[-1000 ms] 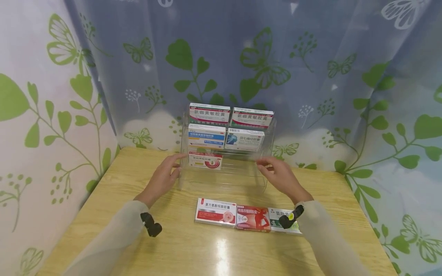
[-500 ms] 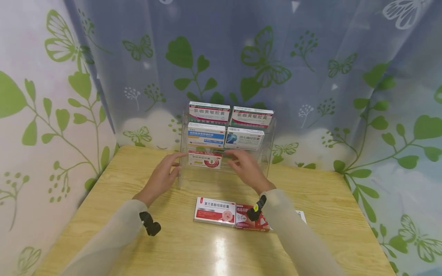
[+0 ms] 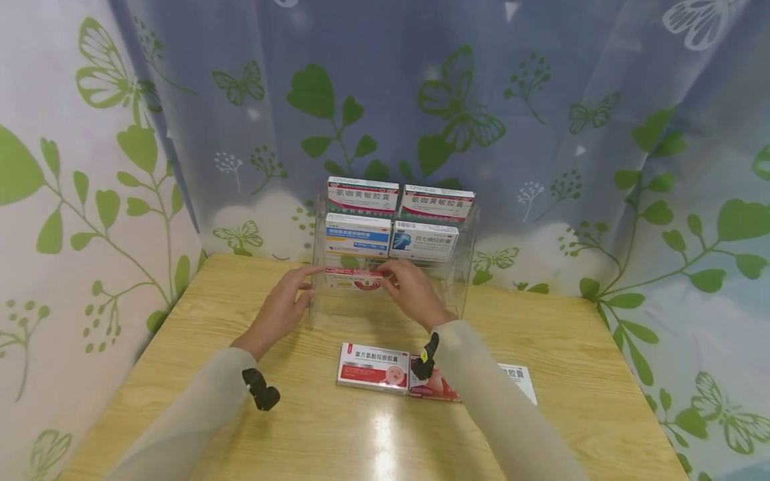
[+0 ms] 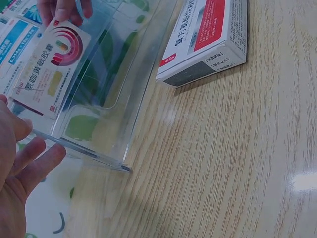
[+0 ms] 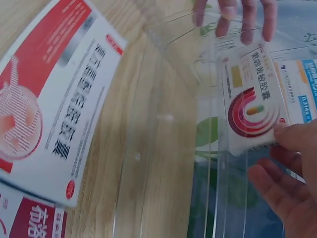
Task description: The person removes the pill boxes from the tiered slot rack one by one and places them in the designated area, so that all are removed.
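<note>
A clear acrylic tiered rack (image 3: pixel 337 312) stands on the table, holding several medicine boxes. On its lower tier leans a white medicine box (image 4: pixel 52 69) with a red ring pattern and a capsule picture. My right hand (image 3: pixel 414 294) pinches this box at its right upper corner, thumb (image 5: pixel 293 136) on the printed face. My left hand (image 3: pixel 281 304) is at the rack's left side, its fingers (image 4: pixel 42 166) loosely spread by the clear side wall and its index fingertip close to the box's left end.
In front of the rack, a white-and-red medicine box (image 3: pixel 373 367), a red box (image 3: pixel 430 387) and a white box (image 3: pixel 520 381) lie in a row, partly covered by my right sleeve. Upper tiers carry a blue-striped box (image 3: pixel 357 235) and others. A patterned curtain (image 3: pixel 385 100) hangs behind.
My right hand has moved left from the rack's right side to the ring-patterned box and taken hold of its corner. The box tilts back slightly. My left hand has stayed in place.
</note>
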`<state>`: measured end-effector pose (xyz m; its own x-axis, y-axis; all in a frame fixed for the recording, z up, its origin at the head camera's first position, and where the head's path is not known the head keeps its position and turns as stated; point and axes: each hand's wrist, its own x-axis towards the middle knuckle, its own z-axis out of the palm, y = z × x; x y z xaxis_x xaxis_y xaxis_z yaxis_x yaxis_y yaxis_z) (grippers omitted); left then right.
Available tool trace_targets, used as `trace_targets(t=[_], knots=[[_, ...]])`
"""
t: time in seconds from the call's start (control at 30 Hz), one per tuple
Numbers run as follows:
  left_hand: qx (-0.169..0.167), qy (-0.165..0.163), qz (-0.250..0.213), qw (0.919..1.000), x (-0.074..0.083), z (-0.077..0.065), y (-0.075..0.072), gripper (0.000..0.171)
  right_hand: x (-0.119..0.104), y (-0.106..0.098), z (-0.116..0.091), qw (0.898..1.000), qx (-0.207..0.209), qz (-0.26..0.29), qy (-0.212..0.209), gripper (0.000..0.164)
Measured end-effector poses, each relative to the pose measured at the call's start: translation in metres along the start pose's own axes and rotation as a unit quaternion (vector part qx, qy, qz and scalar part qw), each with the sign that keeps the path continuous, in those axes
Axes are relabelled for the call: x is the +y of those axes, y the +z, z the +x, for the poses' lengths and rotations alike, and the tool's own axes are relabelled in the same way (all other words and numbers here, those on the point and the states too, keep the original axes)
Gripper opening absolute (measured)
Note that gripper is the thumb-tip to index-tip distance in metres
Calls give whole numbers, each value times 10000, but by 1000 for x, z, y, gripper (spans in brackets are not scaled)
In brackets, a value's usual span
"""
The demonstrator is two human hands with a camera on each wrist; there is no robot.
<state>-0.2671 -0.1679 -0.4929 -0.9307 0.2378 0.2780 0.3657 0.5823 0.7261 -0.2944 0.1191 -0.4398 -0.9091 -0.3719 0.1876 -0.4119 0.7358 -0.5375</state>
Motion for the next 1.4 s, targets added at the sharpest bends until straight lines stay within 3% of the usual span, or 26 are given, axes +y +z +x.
trace_targets(t=[0.2,0.43,0.63,0.8,1.0,1.4], knots=[[-25,-48,0,10000,-2,1,2,52,2,-12,-5,9983,329,420,216,31],[18,7,12,10000,1,0,-1,52,18,-55,-23,9927,842,854,106,36],[8,-46,-30,10000,0,1,2,52,49,-102,-58,9872,1443,674,-34,36],[35,-40,-3,10000,0,0,1,52,85,-133,-99,9851,1691,308,-24,35],[55,-18,31,10000,0,-3,-1,53,122,-150,-147,9840,1738,128,380,35],[65,43,115,9999,-2,-2,0,52,180,-160,-222,9868,999,-164,1263,37]])
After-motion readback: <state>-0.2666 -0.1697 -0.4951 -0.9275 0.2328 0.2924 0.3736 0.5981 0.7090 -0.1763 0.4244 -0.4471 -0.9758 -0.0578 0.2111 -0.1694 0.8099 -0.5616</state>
